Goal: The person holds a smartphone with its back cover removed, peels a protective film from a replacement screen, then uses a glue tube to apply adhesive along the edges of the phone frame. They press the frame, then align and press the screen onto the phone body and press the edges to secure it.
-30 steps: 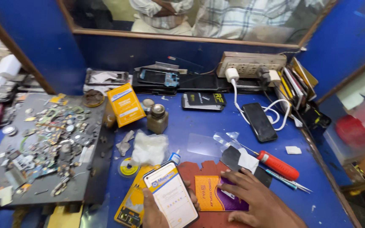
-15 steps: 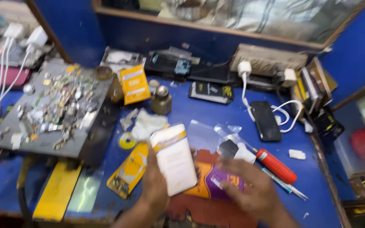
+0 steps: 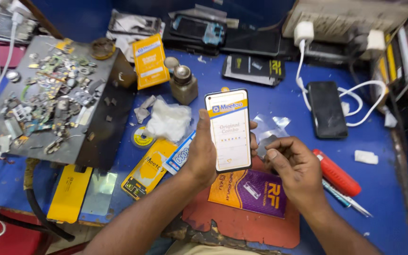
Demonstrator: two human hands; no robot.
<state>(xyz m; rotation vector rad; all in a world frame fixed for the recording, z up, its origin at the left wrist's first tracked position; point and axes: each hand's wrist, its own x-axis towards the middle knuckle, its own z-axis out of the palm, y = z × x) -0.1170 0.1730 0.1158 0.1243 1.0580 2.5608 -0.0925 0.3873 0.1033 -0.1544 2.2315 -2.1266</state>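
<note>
1. The left hand (image 3: 203, 156) grips a phone display panel (image 3: 228, 130) with a white and yellow protective sheet on its face, thumb on the left edge and fingertips curling around the right edge.
2. The panel's long axis runs away from the person, nearly upright in the view, top end tilted slightly left; it is held above the blue bench (image 3: 279, 108), not resting on it.
3. The right hand (image 3: 294, 169) sits just beside the panel's lower right edge, fingers curled loosely inward, holding nothing that I can make out (the fingertips are near the edge, contact unclear).
4. So the panel lies to the left of the right hand and within the left hand's grasp.
5. Below both hands lie an orange and purple package (image 3: 251, 191) on a red mat (image 3: 242, 226); a red-handled screwdriver (image 3: 336, 172) lies to the right.
</note>
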